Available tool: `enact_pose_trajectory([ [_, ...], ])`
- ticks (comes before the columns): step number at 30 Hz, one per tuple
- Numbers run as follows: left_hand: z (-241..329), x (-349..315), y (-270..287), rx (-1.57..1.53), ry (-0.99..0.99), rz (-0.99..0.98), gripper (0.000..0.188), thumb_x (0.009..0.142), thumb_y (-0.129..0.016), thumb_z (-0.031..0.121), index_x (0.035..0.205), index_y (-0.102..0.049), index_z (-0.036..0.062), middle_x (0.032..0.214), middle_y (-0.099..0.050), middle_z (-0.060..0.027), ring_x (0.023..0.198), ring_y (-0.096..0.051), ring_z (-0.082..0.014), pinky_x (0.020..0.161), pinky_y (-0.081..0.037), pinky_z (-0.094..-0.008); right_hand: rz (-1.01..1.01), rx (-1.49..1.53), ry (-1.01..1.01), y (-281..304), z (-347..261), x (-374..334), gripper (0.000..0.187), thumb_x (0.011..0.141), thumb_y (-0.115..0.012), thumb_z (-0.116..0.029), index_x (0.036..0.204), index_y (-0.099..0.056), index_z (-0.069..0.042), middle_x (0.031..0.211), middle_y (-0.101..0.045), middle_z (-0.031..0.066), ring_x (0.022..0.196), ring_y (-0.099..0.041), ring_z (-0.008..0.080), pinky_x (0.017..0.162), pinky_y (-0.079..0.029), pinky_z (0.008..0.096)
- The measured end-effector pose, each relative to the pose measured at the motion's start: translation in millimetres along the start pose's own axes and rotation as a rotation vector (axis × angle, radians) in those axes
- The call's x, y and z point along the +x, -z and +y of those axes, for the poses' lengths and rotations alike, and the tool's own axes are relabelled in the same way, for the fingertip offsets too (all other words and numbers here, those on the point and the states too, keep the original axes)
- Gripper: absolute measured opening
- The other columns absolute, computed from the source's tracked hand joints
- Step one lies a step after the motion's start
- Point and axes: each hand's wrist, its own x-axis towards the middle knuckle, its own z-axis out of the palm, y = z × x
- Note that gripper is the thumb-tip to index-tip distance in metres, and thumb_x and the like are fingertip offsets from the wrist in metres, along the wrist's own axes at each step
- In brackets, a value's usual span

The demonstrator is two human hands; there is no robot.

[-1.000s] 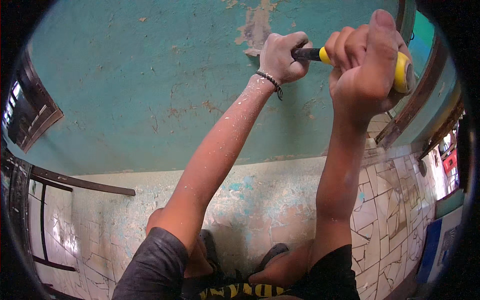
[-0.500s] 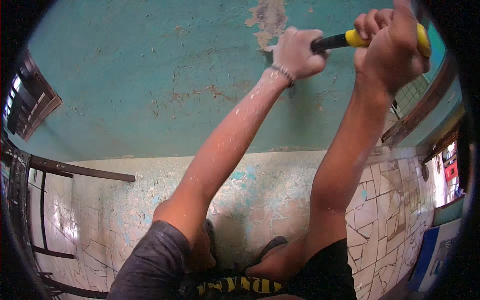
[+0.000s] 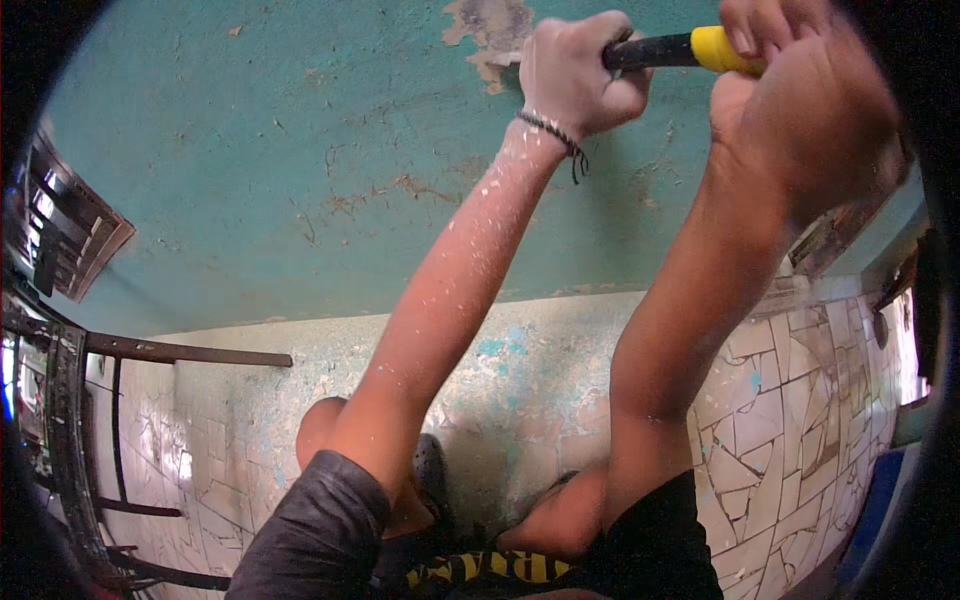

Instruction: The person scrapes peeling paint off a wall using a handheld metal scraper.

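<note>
Since the earlier frame, the left hand (image 3: 585,75) is shifting higher, beside the teal wall's (image 3: 250,150) bare patch (image 3: 488,22). Its fingers are curling round the black-and-yellow tool (image 3: 655,52), likely for steering; the right hand's (image 3: 815,110) are wrapping the yellow grip (image 3: 722,50), likely for force. Yellow lettering (image 3: 530,569) is partly showing on the dark shirt (image 3: 660,550).

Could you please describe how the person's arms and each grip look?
The left sleeve is short and dark grey, the right sleeve black. A dark, cord-like bracelet with loose ends circles the left wrist; pale flecks dot the left forearm, and the left grip looks dusty.
</note>
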Motion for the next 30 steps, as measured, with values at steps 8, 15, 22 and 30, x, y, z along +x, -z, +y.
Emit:
enact_pose_trajectory([
  [8, -9, -38, 15, -0.030, 0.129, -0.002, 0.019, 0.074, -0.075, 0.024, 0.070, -0.061, 0.0117, 0.062, -0.061, -0.0169, 0.064, -0.064, -0.0455, 0.058, -0.051, -0.0524, 0.020, -0.049, 0.006, -13, 16, -9, 0.045, 0.104, -0.071, -0.034, 0.066, -0.055, -0.016, 0.050, -0.044, -0.0053, 0.041, -0.044, 0.0072, 0.038, -0.032, 0.0273],
  [15, 11, 8, 12, -0.127, 0.088, -0.166, 0.021, 0.078, -0.073, 0.027, 0.077, -0.066, 0.0075, 0.070, -0.061, -0.0232, 0.068, -0.062, -0.0474, 0.060, -0.050, -0.0504, -0.204, 0.348, 0.023, 32, 56, 65, 0.024, 0.098, -0.064, -0.018, 0.082, -0.051, -0.007, 0.071, -0.043, 0.0050, 0.056, -0.039, 0.0151, 0.056, -0.039, 0.0350],
  [22, -22, -109, 18, -0.085, 0.330, -0.140, 0.014, 0.078, -0.069, 0.020, 0.076, -0.061, 0.0077, 0.067, -0.061, -0.0216, 0.067, -0.063, -0.0476, 0.061, -0.050, -0.0522, -0.121, 0.140, -0.225, 3, 90, -14, 0.036, 0.099, -0.073, -0.015, 0.073, -0.050, -0.009, 0.056, -0.043, 0.0007, 0.044, -0.039, 0.0104, 0.043, -0.035, 0.0314],
  [30, -3, -25, 36, -0.096, 0.110, -0.120, 0.020, 0.076, -0.071, 0.026, 0.075, -0.060, 0.0096, 0.062, -0.059, -0.0158, 0.062, -0.065, -0.0405, 0.058, -0.050, -0.0480, -0.335, 0.573, -0.127, 51, 66, 42, 0.030, 0.103, -0.068, -0.020, 0.078, -0.055, -0.009, 0.066, -0.060, 0.0025, 0.052, -0.057, 0.0135, 0.052, -0.050, 0.0332],
])
